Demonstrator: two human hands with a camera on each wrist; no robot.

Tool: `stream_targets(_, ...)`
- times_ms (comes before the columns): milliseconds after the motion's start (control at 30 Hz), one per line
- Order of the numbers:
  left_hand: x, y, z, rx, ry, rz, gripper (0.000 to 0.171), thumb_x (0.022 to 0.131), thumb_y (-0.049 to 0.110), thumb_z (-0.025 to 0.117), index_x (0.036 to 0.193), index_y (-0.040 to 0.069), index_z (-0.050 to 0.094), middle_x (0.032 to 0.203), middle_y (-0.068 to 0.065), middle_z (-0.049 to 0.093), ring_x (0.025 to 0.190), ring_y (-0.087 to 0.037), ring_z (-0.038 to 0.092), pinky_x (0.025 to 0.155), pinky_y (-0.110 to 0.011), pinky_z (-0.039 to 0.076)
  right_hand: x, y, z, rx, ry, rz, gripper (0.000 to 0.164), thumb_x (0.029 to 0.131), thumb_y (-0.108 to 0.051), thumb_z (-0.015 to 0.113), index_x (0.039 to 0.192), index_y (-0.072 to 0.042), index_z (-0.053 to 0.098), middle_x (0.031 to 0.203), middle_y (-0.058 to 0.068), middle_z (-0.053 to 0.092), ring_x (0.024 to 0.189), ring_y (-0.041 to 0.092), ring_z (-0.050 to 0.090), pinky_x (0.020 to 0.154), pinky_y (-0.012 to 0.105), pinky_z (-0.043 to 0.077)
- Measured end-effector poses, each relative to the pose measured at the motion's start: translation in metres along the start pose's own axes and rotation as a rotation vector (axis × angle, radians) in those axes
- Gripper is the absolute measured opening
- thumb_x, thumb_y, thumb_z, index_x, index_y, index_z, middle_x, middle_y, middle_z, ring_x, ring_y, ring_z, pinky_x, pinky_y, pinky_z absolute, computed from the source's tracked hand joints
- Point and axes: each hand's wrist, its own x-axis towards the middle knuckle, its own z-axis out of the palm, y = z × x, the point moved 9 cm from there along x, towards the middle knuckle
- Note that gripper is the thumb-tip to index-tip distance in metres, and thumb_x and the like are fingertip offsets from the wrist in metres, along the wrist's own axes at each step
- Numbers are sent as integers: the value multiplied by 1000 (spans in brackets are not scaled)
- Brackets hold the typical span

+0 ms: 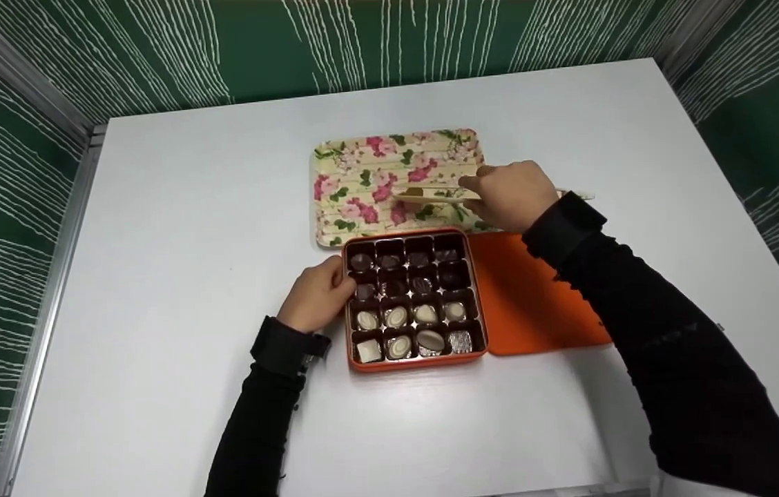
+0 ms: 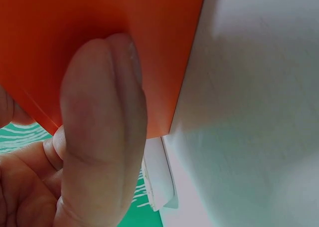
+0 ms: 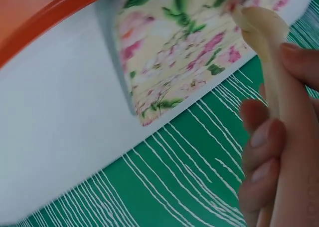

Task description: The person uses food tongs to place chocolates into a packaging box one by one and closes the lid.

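In the head view, my left hand holds the left side of an orange chocolate box, its thumb over the rim. Up close in the left wrist view, a finger presses on the box's orange wall. Dark chocolates sit in the upper compartments, and pale chocolates in the lower ones. One pale piece lies tilted. My right hand grips pale wooden tongs above the floral tray. A small brown patch shows near the tongs' tip; I cannot tell whether it is a chocolate.
An orange lid lies flat right of the box, beneath my right forearm. Behind the box the tray rests on the white table. Green walls with white streaks stand around the table's back and sides.
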Motion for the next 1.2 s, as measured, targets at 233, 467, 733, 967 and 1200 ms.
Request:
stream_targets(233, -1, 1, -2, -1, 5, 9, 18, 93, 16, 56, 79, 16, 46, 65, 4, 42, 62, -17, 46, 58, -32, 35, -10, -17, -3, -90, 111, -82, 29, 93, -17, 75, 117, -3, 68, 90, 20, 64, 51, 28, 47, 47, 43, 38)
stream_targets(467, 0, -2, 0, -7, -4, -9, 16, 93, 17, 56, 80, 15, 46, 67, 4, 43, 63, -17, 47, 60, -32, 36, -14, -5, 2, 36, -11, -7, 41, 95, -23, 73, 131, -5, 67, 100, 19, 67, 59, 29, 55, 51, 42, 37)
stream_targets(733, -1, -2, 0, -9, -10, -21, 15, 95, 19, 57, 82, 15, 49, 68, 4, 45, 63, -18, 48, 60, -32, 38, -18, 18, -1, 140, -45, 54, 36, 95, -20, 71, 129, -6, 70, 94, 16, 69, 63, 28, 57, 54, 41, 37)
stream_targets(967, -1, -3, 1, -10, -12, -21, 15, 95, 19, 57, 82, 15, 49, 67, 4, 45, 63, -18, 48, 59, -32, 38, -18, 22, 5, 114, -43, 43, 30, 96, -18, 70, 123, -7, 73, 93, 15, 71, 63, 27, 59, 54, 42, 42)
stream_targets(1200, 0, -2, 0, -13, -8, -9, 16, 95, 19, 57, 82, 15, 49, 67, 4, 45, 62, -17, 48, 59, -32, 37, -19, 12, 4, -44, 117, 14, 30, 98, -18, 68, 125, -4, 70, 89, 17, 65, 60, 30, 56, 49, 43, 40)
